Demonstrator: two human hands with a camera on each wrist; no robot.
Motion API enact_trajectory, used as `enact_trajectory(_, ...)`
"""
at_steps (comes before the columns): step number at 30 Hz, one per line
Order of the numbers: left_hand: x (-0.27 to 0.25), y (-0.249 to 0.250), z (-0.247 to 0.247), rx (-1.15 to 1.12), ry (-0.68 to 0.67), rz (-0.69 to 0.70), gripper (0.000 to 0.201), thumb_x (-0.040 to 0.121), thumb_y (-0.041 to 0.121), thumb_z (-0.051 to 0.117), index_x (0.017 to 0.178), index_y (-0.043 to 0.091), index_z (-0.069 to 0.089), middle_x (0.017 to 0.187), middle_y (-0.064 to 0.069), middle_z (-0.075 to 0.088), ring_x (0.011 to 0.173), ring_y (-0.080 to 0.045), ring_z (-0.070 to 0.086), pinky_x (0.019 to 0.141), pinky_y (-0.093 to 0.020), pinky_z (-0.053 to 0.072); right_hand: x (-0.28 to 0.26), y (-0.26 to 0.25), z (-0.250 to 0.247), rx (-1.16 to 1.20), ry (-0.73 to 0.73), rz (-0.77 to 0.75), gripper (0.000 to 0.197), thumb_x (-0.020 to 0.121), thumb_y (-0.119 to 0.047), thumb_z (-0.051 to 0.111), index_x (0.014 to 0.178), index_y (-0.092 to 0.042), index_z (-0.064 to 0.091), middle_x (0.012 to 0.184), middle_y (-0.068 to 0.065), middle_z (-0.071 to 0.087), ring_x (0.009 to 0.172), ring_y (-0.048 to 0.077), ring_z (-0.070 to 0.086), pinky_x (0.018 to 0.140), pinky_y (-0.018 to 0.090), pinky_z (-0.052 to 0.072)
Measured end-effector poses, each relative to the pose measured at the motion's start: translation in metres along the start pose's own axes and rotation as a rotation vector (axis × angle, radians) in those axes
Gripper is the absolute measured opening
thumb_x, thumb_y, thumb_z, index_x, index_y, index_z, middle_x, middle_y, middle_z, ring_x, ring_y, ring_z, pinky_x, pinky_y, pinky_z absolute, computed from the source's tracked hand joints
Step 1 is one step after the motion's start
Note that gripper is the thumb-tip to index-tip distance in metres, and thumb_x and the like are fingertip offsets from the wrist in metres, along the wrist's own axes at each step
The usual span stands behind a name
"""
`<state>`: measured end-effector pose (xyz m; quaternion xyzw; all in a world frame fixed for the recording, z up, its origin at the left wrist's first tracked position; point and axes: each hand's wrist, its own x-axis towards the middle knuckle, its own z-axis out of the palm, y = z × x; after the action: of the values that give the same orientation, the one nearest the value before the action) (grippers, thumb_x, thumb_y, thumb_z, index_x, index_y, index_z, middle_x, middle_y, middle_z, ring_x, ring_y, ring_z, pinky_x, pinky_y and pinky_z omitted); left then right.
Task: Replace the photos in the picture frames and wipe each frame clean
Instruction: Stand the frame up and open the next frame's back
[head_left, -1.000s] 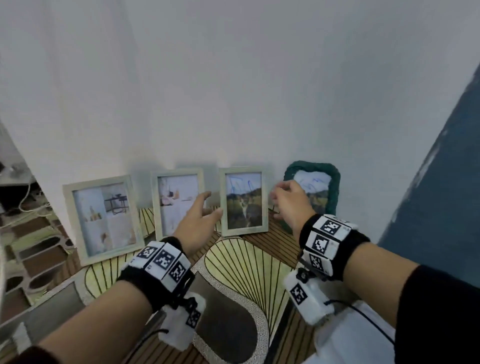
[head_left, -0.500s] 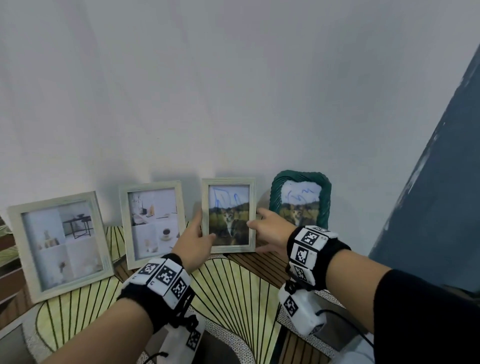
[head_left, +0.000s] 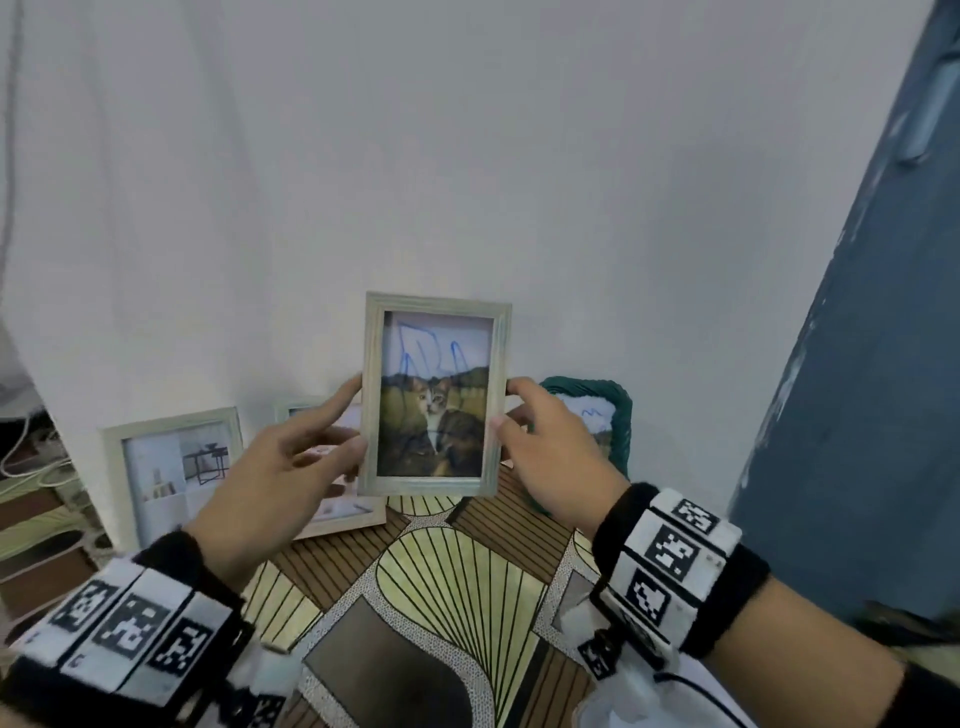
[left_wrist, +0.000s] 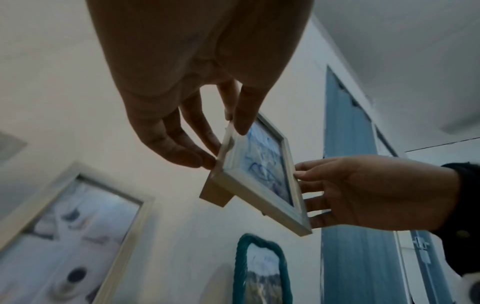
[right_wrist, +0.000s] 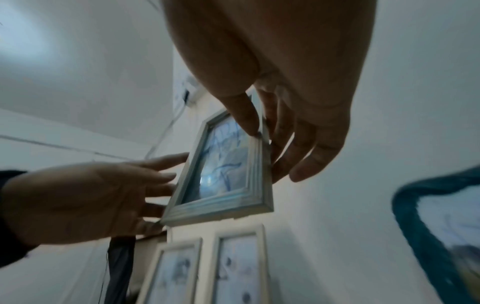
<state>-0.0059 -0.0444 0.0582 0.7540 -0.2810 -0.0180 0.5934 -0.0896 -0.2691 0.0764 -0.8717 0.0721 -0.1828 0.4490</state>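
A small pale wooden frame (head_left: 435, 405) with a cat photo and blue scribbles on its glass is held upright in the air above the table. My left hand (head_left: 349, 415) pinches its left edge between thumb and fingers, and my right hand (head_left: 504, 404) pinches its right edge. The left wrist view shows my left hand (left_wrist: 223, 144) gripping the frame (left_wrist: 262, 170) from the side, its back stand sticking out. In the right wrist view my right hand (right_wrist: 272, 154) has its thumb on the front of the frame (right_wrist: 223, 170) and its fingers behind.
Against the white wall stand a large pale frame (head_left: 171, 467), a second pale frame (head_left: 337, 512) partly behind my left hand, and a teal frame (head_left: 608, 421) behind my right. A patterned cloth (head_left: 457, 597) covers the table. A blue door (head_left: 857, 415) is at the right.
Both hands reached to the cat frame standing against the wall, took hold of its side edges, and lifted it off the table up toward me.
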Motion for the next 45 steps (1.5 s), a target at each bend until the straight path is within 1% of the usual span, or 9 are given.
enact_trajectory(6,-0.083,0.026,-0.029,-0.008,0.022,0.154,0.054,0.085,0.032,0.065,0.134,0.050,0.051,0.096,0.000,0.069,0.089,-0.016,0.069,0.081,-0.029,0.056,-0.078,-0.039,-0.006,0.191,-0.013,-0.087,0.012,0.101,-0.032,0.048,0.106,-0.037,0.059,0.094,-0.007,0.070,0.080,0.007,0.067,0.063,0.022,0.055)
enact_trajectory(10,-0.139,0.029,-0.040,-0.005,0.059,0.144,0.055,0.085,0.025,0.066,0.134,0.044,0.054,0.094,-0.002,0.070,0.085,-0.016,0.068,0.080,-0.021,0.056,-0.132,-0.043,0.008,0.287,-0.047,-0.117,0.014,0.100,-0.034,0.052,0.110,-0.034,0.061,0.103,-0.015,0.068,0.097,0.002,0.065,0.087,0.033,0.054)
enact_trajectory(14,-0.197,0.029,-0.033,-0.082,0.081,0.040,0.054,0.080,0.020,0.067,0.131,0.039,0.059,0.088,-0.002,0.070,0.077,-0.010,0.065,0.075,-0.024,0.056,-0.180,-0.031,0.027,0.445,-0.121,-0.102,0.016,0.101,-0.028,0.052,0.114,-0.028,0.062,0.112,-0.009,0.068,0.104,0.009,0.065,0.090,0.032,0.052)
enact_trajectory(19,-0.249,0.020,-0.019,-0.203,0.119,-0.101,0.052,0.076,0.013,0.065,0.126,0.025,0.064,0.080,-0.007,0.068,0.076,-0.008,0.067,0.070,-0.013,0.052,-0.221,-0.008,0.047,0.706,-0.275,0.120,0.016,0.100,-0.024,0.053,0.113,-0.019,0.061,0.105,0.004,0.074,0.096,0.017,0.070,0.079,0.025,0.053)
enact_trajectory(23,-0.279,0.004,-0.005,-0.243,0.092,-0.215,0.046,0.080,0.013,0.065,0.125,0.027,0.066,0.098,-0.008,0.075,0.098,-0.018,0.070,0.080,-0.022,0.056,-0.240,0.010,0.064,0.836,-0.299,0.348,0.015,0.100,-0.024,0.053,0.109,-0.018,0.064,0.111,0.013,0.071,0.101,0.028,0.070,0.079,0.036,0.057)
enact_trajectory(27,-0.295,-0.014,0.006,-0.211,0.060,-0.311,0.046,0.082,0.016,0.066,0.126,0.031,0.064,0.096,-0.020,0.070,0.090,-0.023,0.070,0.080,-0.028,0.057,-0.248,0.026,0.079,0.925,-0.294,0.546,0.013,0.101,-0.014,0.051,0.103,-0.010,0.064,0.107,0.018,0.071,0.093,0.030,0.070,0.082,0.045,0.057)
enact_trajectory(33,-0.298,-0.042,0.006,0.025,-0.030,-0.364,0.039,0.087,0.014,0.069,0.120,0.034,0.066,0.093,0.002,0.073,0.081,-0.019,0.071,0.069,-0.022,0.056,-0.253,0.041,0.096,0.850,-0.326,0.689,0.018,0.104,-0.017,0.046,0.114,-0.006,0.056,0.091,0.007,0.075,0.077,0.023,0.071,0.075,0.046,0.057)
enact_trajectory(42,-0.296,-0.052,0.022,0.242,-0.059,-0.309,0.054,0.082,0.007,0.075,0.131,0.025,0.061,0.120,0.015,0.064,0.106,0.000,0.063,0.096,-0.029,0.053,-0.251,0.048,0.096,0.829,-0.236,0.717,0.010,0.101,-0.013,0.049,0.106,-0.009,0.057,0.099,0.016,0.072,0.082,0.028,0.068,0.081,0.052,0.056)
enact_trajectory(45,-0.292,-0.048,0.028,0.226,-0.067,-0.285,0.060,0.082,0.010,0.075,0.137,0.023,0.055,0.122,0.018,0.061,0.106,0.005,0.061,0.096,-0.022,0.052,-0.248,0.043,0.091,0.828,-0.212,0.658,0.011,0.099,-0.015,0.053,0.105,-0.008,0.059,0.098,0.014,0.072,0.078,0.022,0.070,0.066,0.041,0.059)
